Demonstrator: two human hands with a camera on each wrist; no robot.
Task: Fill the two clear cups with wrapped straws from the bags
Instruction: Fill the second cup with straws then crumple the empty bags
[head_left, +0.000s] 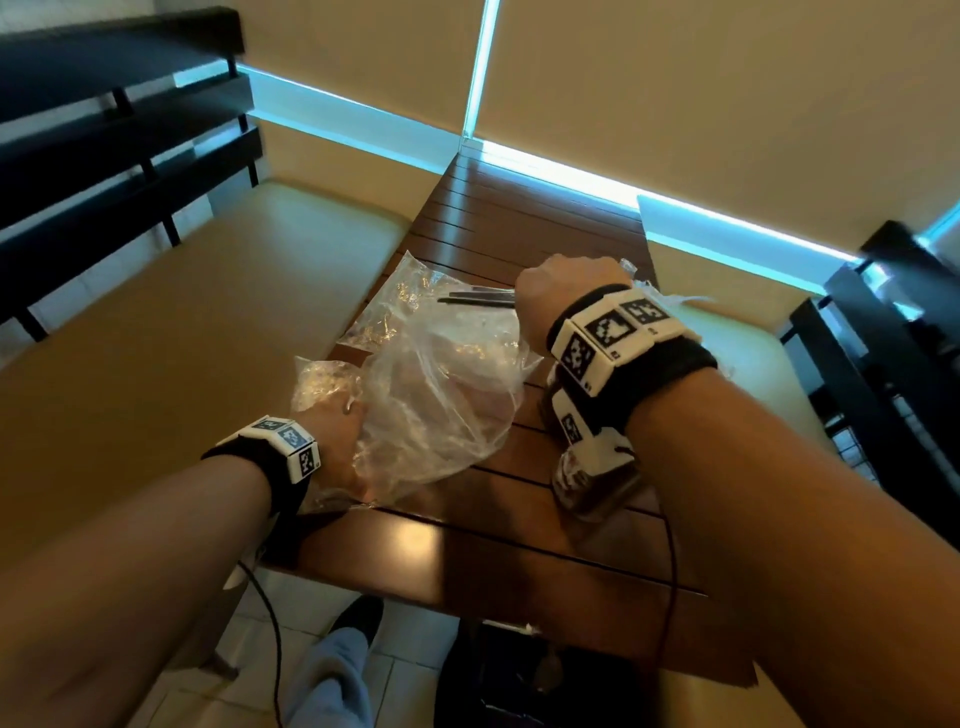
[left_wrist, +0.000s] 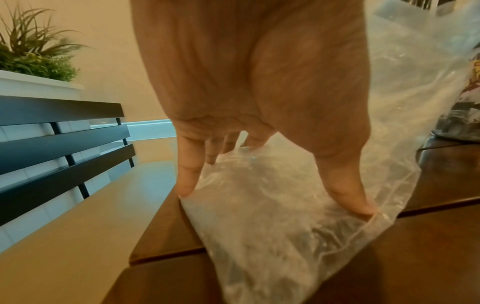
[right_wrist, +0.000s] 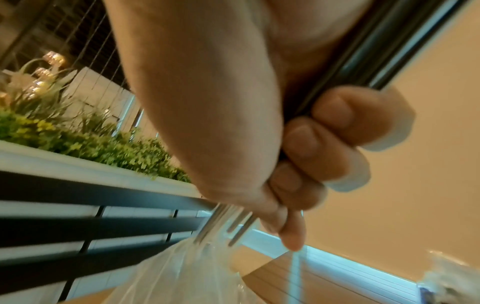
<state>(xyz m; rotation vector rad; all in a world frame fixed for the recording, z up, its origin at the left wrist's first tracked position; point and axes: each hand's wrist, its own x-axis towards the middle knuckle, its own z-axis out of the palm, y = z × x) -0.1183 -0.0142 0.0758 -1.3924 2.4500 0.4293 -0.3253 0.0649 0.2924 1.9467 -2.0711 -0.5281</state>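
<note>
My right hand (head_left: 563, 291) is curled round a bundle of dark wrapped straws (head_left: 478, 300), held above the table with their ends poking left over the bags. In the right wrist view the fingers (right_wrist: 319, 148) wrap the straws (right_wrist: 389, 51) tightly. A crumpled clear plastic bag (head_left: 431, 395) lies mid-table. My left hand (head_left: 337, 436) presses it down at its near left end, with straight thumb and fingertips (left_wrist: 187, 185) on the plastic (left_wrist: 272, 236). A second clear bag (head_left: 395, 301) lies behind. A clear cup (head_left: 597, 488) shows partly beneath my right wrist, its contents unclear.
The brown slatted table (head_left: 519, 530) is narrow, with tan bench cushions on the left (head_left: 156, 338) and right (head_left: 727, 332). Black slatted backrests (head_left: 119, 130) stand behind the benches. A planter with greenery (left_wrist: 33, 57) tops the left backrest. A dark bag (head_left: 498, 675) sits on the floor.
</note>
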